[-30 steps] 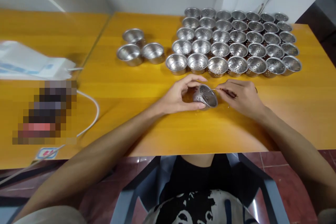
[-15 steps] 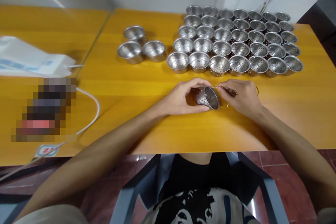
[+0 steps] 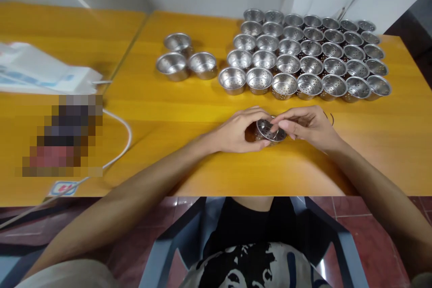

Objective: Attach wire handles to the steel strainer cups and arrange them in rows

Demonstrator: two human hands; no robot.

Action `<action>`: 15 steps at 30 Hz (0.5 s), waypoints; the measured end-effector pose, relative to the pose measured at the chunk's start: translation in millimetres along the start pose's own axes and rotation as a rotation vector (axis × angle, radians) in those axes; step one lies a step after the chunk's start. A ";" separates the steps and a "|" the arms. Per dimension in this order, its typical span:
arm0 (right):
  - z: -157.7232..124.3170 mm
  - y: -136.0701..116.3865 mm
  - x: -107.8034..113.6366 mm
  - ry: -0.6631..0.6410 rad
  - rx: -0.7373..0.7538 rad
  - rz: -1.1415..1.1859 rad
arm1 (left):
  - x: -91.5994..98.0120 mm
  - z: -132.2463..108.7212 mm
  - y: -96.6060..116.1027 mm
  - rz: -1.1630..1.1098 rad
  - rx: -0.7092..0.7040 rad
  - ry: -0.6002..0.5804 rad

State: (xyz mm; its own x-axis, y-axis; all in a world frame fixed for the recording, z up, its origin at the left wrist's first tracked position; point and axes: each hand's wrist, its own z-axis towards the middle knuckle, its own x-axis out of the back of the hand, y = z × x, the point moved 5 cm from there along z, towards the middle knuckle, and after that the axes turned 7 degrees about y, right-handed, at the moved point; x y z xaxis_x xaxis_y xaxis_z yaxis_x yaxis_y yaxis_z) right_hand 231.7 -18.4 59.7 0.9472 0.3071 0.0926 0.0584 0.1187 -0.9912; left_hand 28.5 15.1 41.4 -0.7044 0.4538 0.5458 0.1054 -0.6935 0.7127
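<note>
My left hand (image 3: 241,131) curves around a small perforated metal cup (image 3: 266,132), thumb at its near side and fingers at its far side. The cup sits at the table's front middle with its round top facing up, and holes show inside it. Over its right edge, the fingertips of my right hand (image 3: 305,126) are pinched together on a thin metal wire (image 3: 277,135), only partly visible. Whether the wire is joined to the cup I cannot tell. A dark curved wire (image 3: 332,119) shows just beyond my right hand.
Several rows of perforated metal cups (image 3: 284,85) stand at the back right. Three similar cups (image 3: 172,66) are grouped left of them. A white power strip (image 3: 50,72), its white cable (image 3: 130,137) and a blurred-out item (image 3: 64,137) lie on the left. The table's front edge is near my body.
The cup has turned from tilted rightward to more upright in my left hand. My right hand has rolled over and moved slightly left, its fingertips now over the cup's top.
</note>
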 end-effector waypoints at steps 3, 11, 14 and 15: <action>1.9 2.5 0.3 -0.051 0.001 0.037 | 2.2 1.4 -0.3 -0.026 0.005 0.001; -0.1 12.3 -6.3 -0.054 -0.015 -0.007 | 5.7 2.6 1.3 -0.086 0.042 -0.026; -0.6 12.1 -6.4 -0.063 -0.016 -0.003 | 6.1 2.1 -0.4 -0.101 0.027 -0.018; -0.2 12.2 -6.1 -0.066 -0.021 -0.003 | 6.0 2.0 -0.9 -0.102 0.022 -0.016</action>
State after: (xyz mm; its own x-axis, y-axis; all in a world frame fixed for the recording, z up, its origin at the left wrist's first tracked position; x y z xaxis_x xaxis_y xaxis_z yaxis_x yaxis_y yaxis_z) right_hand 226.6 -19.1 47.1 0.9241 0.3684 0.1012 0.0688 0.0999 -0.9926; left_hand 25.6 19.6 44.9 -0.7010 0.5306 0.4764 0.0487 -0.6309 0.7743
